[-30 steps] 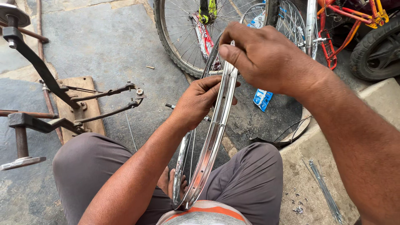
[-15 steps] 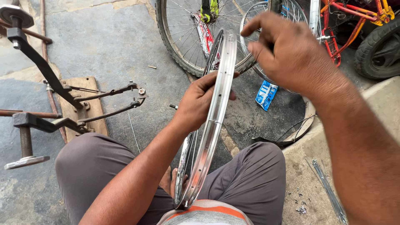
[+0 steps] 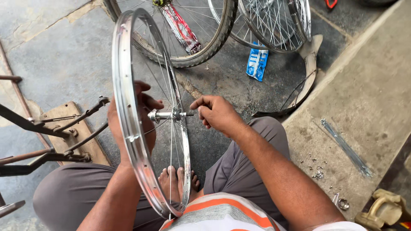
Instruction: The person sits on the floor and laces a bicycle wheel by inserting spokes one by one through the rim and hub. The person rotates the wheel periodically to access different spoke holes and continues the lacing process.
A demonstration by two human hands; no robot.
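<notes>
Upright between the person's knees stands a bare silver wheel rim (image 3: 128, 124) laced with thin spokes, its lower edge near the bare feet (image 3: 177, 182) on the concrete floor (image 3: 55, 51). The left hand (image 3: 132, 115) sits behind the rim on its far side, fingers curled loosely toward the hub (image 3: 165, 114); whether its grip closes on anything cannot be told. The right hand (image 3: 218, 113) reaches in from the near side, its grip pinching the tip of the axle (image 3: 186, 114) with fingers bent. To the left lies a rusty metal stand (image 3: 55, 137). Beyond the rim rest a tyred bicycle wheel (image 3: 188, 38), another spoked wheel (image 3: 274, 25) and a blue packet (image 3: 257, 63). Loose spokes (image 3: 346, 147) lie on the raised ledge (image 3: 368, 94) at right.
</notes>
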